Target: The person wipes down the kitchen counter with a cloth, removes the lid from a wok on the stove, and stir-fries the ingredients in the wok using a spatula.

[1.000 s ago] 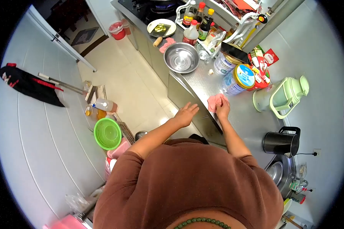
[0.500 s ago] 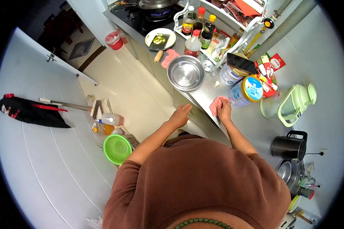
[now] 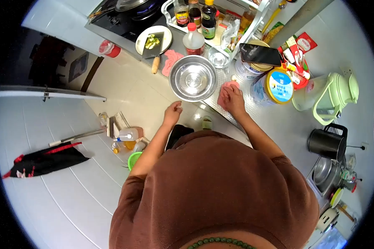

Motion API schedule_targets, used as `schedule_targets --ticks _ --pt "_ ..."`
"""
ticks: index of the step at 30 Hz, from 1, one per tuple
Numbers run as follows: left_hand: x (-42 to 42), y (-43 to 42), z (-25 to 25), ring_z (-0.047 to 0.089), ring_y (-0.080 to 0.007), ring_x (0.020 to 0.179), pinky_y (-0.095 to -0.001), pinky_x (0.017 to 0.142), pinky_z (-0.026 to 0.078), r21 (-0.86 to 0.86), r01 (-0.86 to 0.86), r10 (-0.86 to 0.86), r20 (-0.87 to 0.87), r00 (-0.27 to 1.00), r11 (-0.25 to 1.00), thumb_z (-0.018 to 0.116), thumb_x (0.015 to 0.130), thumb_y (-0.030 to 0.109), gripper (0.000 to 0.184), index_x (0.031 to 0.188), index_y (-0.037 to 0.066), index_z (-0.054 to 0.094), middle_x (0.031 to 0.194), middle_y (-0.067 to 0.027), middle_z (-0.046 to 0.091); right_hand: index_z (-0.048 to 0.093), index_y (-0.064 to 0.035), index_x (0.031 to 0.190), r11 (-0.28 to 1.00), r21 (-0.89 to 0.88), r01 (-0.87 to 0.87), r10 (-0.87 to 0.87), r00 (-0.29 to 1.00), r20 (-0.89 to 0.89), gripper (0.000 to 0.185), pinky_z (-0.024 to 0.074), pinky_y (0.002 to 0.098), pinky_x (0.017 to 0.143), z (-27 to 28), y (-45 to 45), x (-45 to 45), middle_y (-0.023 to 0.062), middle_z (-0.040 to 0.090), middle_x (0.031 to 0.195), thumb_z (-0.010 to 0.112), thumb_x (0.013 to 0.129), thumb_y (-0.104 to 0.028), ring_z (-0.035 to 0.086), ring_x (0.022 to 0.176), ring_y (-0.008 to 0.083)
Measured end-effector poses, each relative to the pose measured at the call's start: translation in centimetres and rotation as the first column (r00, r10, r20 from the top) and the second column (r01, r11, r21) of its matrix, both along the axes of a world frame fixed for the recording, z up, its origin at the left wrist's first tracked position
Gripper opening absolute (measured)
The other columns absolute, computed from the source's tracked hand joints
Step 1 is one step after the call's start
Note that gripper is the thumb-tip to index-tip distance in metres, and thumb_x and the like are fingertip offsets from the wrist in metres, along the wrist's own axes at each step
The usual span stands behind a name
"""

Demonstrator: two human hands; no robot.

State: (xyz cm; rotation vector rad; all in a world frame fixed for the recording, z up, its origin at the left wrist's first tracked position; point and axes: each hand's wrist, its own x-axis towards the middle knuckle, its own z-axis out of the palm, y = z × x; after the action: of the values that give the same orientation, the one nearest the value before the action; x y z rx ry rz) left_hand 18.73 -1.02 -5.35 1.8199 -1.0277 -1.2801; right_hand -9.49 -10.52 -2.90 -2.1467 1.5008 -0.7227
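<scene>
My right hand (image 3: 234, 101) presses a pink cloth (image 3: 225, 93) onto the metal counter, fingers closed on it. In front of the counter edge, my left hand (image 3: 173, 113) hangs in the air with loosely bent fingers and nothing visible in it. A shiny steel bowl (image 3: 175, 81) sits at the edge, just beyond my left hand. To its left lie a second pink cloth (image 3: 171, 61) and a white plate (image 3: 166, 42), with a cleaver (image 3: 155, 64) resting across it, chopped green pieces on its blade. Right of my right hand stands a blue-labelled can (image 3: 264, 89).
A phone (image 3: 259, 54) lies across cans. Sauce bottles (image 3: 209, 20) stand in a white rack, near a pan (image 3: 131, 4) on the stove. A green thermos jug (image 3: 334, 97) and a black kettle (image 3: 326, 142) line the right side. Bottles (image 3: 129, 134) stand on the floor at left.
The view has shifted forward and turned. My right hand has slid the cloth along the counter toward the bowl. My left hand's fingers went from stretched to bent.
</scene>
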Motion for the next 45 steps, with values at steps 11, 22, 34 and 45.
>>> schedule_targets --ticks 11,22,34,45 --pt "4.9 -7.8 2.9 0.053 -0.0103 0.086 -0.0256 0.073 0.044 0.026 -0.043 0.048 -0.222 0.974 0.999 0.043 0.09 0.006 0.027 0.115 0.008 0.052 0.1 -0.001 0.057 0.062 -0.0044 0.096 0.962 0.072 0.263 -0.273 0.928 0.254 0.022 0.0462 0.0368 0.071 -0.1 2.0 6.4 0.017 0.061 0.089 0.053 0.076 -0.004 0.058 0.08 0.0319" --pt "6.8 -10.2 2.5 0.052 -0.012 0.09 -0.0255 0.073 0.045 -0.082 0.364 -0.374 -0.21 0.904 0.928 0.039 0.084 -0.004 0.043 0.124 0.01 0.047 0.108 -0.0032 0.055 0.061 -0.0025 0.094 0.721 0.264 0.641 -0.693 0.651 0.31 0.024 0.0427 0.0286 0.048 -2.6 4.1 10.6 0.0068 0.056 0.059 0.04 0.082 -0.003 0.052 0.048 0.0143" --pt "2.8 -10.3 0.6 0.054 -0.0134 0.086 -0.0248 0.071 0.044 -0.169 0.48 -0.507 -0.192 0.841 0.861 0.043 0.082 -0.004 0.04 0.121 0.007 0.047 0.102 -0.0063 0.058 0.061 -0.0027 0.098 0.611 0.34 0.715 -0.792 0.561 0.242 0.031 0.047 0.0328 0.054 0.5 6.1 7.6 0.0144 0.059 0.06 0.038 0.078 -0.001 0.058 0.052 0.0196" --pt "2.1 -8.7 0.9 0.054 -0.0174 0.091 -0.028 0.078 0.046 -0.074 0.308 -0.314 -0.361 0.878 0.948 0.04 0.078 -0.01 0.054 0.13 0.005 0.036 0.108 -0.0096 0.053 0.058 -0.0013 0.08 0.609 0.534 0.586 -0.793 0.469 0.389 0.018 0.0391 0.0243 0.044 -0.4 8.3 6.3 0.0027 0.053 0.06 0.04 0.085 -0.003 0.047 0.048 0.01"
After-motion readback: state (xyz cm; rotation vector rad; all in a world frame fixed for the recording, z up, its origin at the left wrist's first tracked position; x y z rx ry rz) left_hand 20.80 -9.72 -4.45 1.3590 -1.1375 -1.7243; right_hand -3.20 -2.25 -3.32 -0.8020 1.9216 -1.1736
